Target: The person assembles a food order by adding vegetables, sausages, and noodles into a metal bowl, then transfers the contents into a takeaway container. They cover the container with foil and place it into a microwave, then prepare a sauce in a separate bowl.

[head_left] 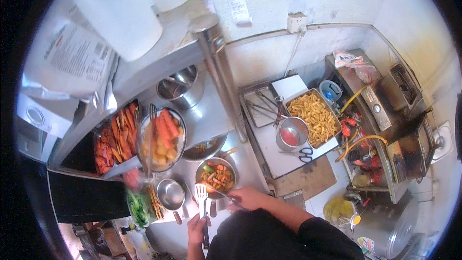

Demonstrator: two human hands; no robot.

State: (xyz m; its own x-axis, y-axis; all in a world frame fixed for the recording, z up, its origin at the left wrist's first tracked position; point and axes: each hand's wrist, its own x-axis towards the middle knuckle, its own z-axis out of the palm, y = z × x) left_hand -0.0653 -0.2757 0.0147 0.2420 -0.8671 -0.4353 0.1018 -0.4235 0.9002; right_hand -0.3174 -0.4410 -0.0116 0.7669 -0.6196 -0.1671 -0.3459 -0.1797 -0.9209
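Stirring from two sides is what I'd call this one, tbh. The pan [233,167] sits on the steel counter [250,175] right in front of the person, with the chopped veg mix [219,175] inside it. Left hand [196,228] has its fingers curled closed round the black handle of a slotted turner [201,193], pale head up at the pan's near left rim. Right hand [244,198] is closed too, gripping a thin metal utensil [222,194] that slants in over the pan's near right side; can't tell what its tip looks like under the food

My take: use the turner as a backstop and sweep the other tool toward it, low and slow, since the mix looks fairly full and could hop the rim

Room-wise, just left of the pan there's a small saucepan [171,194] with its handle pointing out, so keep that elbow tucked. Behind the pan, a second pan [204,150] crowds in close. Right of it is bare steel, then the counter's edge, so that's the roomiest side imo
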